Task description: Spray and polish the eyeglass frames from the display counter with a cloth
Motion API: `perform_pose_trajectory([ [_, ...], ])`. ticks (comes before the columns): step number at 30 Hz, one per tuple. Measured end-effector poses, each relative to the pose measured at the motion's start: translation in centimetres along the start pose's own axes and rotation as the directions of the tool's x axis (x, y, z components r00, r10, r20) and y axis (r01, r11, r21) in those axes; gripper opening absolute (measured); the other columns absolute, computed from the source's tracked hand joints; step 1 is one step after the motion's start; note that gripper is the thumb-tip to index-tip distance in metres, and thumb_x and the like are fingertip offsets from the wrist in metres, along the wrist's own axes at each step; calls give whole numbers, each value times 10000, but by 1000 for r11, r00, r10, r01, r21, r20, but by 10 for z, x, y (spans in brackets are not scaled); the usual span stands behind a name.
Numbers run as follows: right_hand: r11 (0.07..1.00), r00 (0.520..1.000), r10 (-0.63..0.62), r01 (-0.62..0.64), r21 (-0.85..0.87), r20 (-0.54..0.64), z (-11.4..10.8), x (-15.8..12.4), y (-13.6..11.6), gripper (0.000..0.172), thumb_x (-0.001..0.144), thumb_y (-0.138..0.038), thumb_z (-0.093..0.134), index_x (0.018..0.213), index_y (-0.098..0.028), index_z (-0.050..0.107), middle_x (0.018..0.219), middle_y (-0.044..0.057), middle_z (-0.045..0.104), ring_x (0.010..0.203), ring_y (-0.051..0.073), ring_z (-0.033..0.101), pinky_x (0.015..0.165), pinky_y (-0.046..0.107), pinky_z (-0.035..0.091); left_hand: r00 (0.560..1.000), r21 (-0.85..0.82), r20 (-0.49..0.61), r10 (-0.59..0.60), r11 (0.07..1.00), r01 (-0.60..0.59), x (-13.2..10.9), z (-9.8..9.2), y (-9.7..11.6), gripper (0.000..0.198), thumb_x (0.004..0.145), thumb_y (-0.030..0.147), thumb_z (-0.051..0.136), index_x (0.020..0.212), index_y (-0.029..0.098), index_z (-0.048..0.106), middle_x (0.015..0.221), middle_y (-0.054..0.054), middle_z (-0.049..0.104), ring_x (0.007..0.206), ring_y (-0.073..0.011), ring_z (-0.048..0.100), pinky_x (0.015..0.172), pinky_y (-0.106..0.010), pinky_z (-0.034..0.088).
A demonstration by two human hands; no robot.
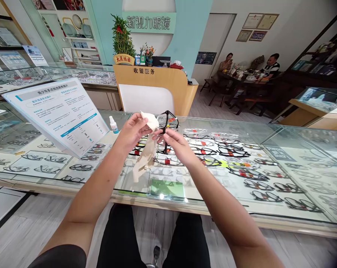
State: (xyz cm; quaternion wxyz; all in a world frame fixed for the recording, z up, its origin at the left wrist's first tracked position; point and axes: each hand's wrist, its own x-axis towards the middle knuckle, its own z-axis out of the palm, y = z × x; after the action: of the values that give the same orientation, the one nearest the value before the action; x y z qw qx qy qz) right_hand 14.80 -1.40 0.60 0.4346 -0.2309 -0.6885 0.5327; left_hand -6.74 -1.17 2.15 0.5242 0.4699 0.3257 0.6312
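Note:
My left hand (pixel 133 131) pinches a cream cleaning cloth (pixel 146 156) against a pair of black-framed glasses (pixel 167 123); the cloth's tail hangs down below the hand. My right hand (pixel 176 147) grips the glasses by the frame from the right, fingers closed. Both hands are held above a glass display counter (pixel 269 134) with several rows of spectacle frames under the glass.
A small white spray bottle (pixel 113 124) stands on the counter left of my hands. A slanted printed sign (pixel 59 113) stands at the left. A wooden cashier desk (pixel 157 85) with a plant is behind. Two people sit at a table (pixel 249 80) far right.

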Motion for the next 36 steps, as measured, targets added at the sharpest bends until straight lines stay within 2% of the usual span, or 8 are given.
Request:
perform_pose_trajectory([
  [4, 1000, 1000, 2, -2, -7, -2, 3, 1, 4, 539, 933, -798, 742, 992, -264, 792, 1070, 48, 777, 997, 248, 668, 1004, 412, 569, 993, 129, 4, 116, 985, -115, -2, 2, -4, 534, 743, 539, 990, 890, 220, 589, 1287, -52, 788, 1045, -189, 757, 862, -318, 632],
  [9, 1000, 999, -12, 12, -1, 37, 7, 3, 11, 524, 962, -778, 728, 988, -256, 772, 1074, 45, 783, 989, 232, 659, 992, 390, 550, 951, 406, 77, 301, 861, -306, -5, 6, -13, 382, 856, 526, 887, 887, 212, 672, 1405, -133, 734, 1317, -278, 704, 1033, -362, 596],
  [15, 1000, 997, 27, -28, 11, 70, 10, 1, 12, 555, 952, -795, 724, 1031, -247, 763, 1058, 50, 771, 975, 233, 649, 965, 384, 546, 898, 545, 90, 431, 733, -407, -11, 10, -19, 323, 1024, 541, 722, 994, 224, 778, 1411, -138, 704, 1273, -271, 710, 990, -363, 588],
  [17, 999, 996, 31, -31, 6, 84, 11, 0, 12, 556, 957, -798, 715, 1042, -251, 765, 1072, 54, 774, 991, 237, 656, 971, 387, 551, 897, 538, 71, 437, 740, -403, -12, 11, -20, 280, 1020, 511, 742, 1043, 233, 759, 1418, -120, 693, 1174, -239, 735, 931, -337, 584],
  [22, 1000, 994, 24, -25, 10, 111, 9, 1, 12, 551, 970, -782, 708, 1061, -243, 775, 1081, 62, 785, 1021, 246, 681, 1003, 401, 551, 958, 384, -36, 284, 889, -249, -7, 9, -21, 531, 817, 520, 925, 1170, 267, 619, 1428, -86, 682, 906, -145, 704, 810, -292, 579],
  [27, 999, 992, 20, -23, 24, 127, 9, 1, 11, 507, 993, -741, 707, 1060, -246, 797, 1101, 63, 789, 1027, 246, 685, 1020, 408, 558, 989, 250, -139, 53, 968, -17, 2, 4, -21, 703, 619, 535, 1033, 1087, 246, 595, 1078, -26, 698, 835, -140, 667, 759, -285, 571],
  [32, 999, 991, -14, 10, 30, 136, 7, 1, 12, 481, 1000, -714, 719, 1049, -244, 808, 1091, 55, 783, 1032, 235, 678, 1042, 391, 534, 973, 217, 98, -210, 958, 185, -3, 7, -12, 615, 680, 673, 999, 939, 226, 664, 587, 63, 537, 555, -137, 552, 628, -322, 507],
  [36, 1000, 990, 3, -5, 12, 141, 5, 1, 12, 498, 1003, -729, 704, 1053, -246, 812, 1038, 48, 762, 1013, 234, 671, 1022, 386, 532, 946, 220, 200, -256, 952, 211, -6, 7, -8, 575, 750, 722, 950, 835, 232, 662, 544, 52, 504, 558, -170, 605, 642, -350, 507],
])
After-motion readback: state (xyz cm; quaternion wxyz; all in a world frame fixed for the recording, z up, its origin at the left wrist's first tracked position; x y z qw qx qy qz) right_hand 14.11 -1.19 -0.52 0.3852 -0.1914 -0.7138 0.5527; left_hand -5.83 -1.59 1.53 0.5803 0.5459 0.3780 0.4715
